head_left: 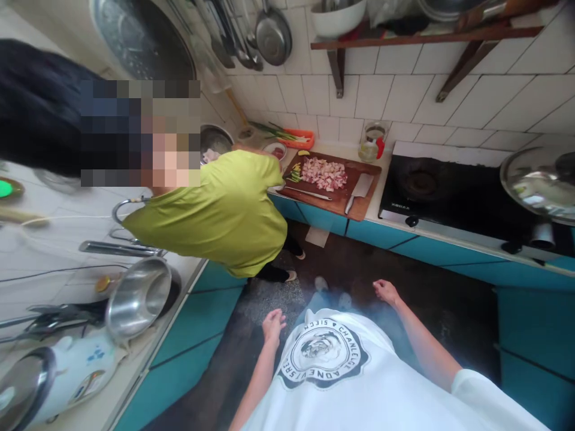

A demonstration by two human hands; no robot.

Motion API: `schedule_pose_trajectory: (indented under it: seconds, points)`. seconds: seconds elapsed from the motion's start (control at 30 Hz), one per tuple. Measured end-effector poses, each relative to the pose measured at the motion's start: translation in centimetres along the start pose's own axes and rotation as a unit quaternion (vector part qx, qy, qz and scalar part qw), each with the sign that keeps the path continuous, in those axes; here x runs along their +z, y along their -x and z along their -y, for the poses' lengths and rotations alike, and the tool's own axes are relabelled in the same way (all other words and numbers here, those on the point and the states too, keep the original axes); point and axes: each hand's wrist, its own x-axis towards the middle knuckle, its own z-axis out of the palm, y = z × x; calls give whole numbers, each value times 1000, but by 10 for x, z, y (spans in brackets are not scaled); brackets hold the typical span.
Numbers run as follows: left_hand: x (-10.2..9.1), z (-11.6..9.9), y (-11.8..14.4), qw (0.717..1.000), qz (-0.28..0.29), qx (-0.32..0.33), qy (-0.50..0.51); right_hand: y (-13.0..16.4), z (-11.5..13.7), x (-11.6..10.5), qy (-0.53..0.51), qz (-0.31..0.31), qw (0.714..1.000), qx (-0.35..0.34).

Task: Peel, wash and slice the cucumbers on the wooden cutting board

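Note:
My left hand (273, 326) hangs in front of my white shirt, over the dark floor. Its fingers are loosely bent, slightly apart, and I see nothing in it. Out to the right, my right hand (386, 291) is held in the air with the fingers curled in; no object shows in it. Neither hand touches anything. Beyond them on the counter lies a wooden cutting board (359, 214) bearing chopped meat (324, 173), cut green pieces (294, 174), a cleaver (360, 190) and a pair of chopsticks (308, 193).
A person in a yellow-green shirt (215, 209) stands at the left counter corner, hands hidden. On the right is a black gas stove (440, 191) with a lidded pan (539, 179). A steel saucepan (140, 296) and a rice cooker (81, 377) stand left. A shelf (426, 37) juts overhead.

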Motion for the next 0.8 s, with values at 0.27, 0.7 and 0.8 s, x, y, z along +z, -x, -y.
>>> schedule_pose_trajectory:
  seconds: [0.27, 0.7, 0.8]
  points:
    - [107, -95, -37, 990, 106, 36, -82, -52, 50, -18, 31, 33, 994, -100]
    - [143, -139, -59, 997, 60, -34, -37, -120, 195, -53, 72, 54, 973, -212]
    - [138, -124, -39, 998, 7, -67, -13, -150, 225, -60, 117, 88, 951, -273]
